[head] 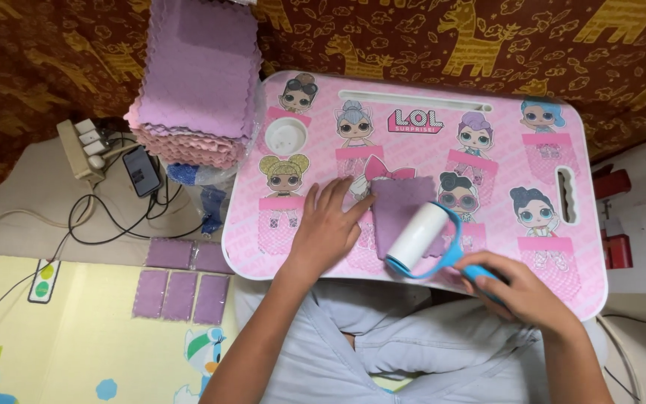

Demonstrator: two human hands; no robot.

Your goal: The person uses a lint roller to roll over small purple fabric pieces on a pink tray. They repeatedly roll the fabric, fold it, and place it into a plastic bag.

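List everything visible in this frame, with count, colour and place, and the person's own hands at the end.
Lap table: one, pink with doll pictures, centre, over the person's lap.
Purple cloth: one, on the lap table, under the left hand's fingers.
Lint roller: one, white roll, blue handle, on the cloth.
Cloth stack: one, purple over pink, top left.
Laid-out cloths: five, purple, on the floor at left.
Power strip: one, beige, far left.
Phone: one, dark, beside the strip.
Left hand: pressing the cloth flat.
Right hand: gripping the roller handle.
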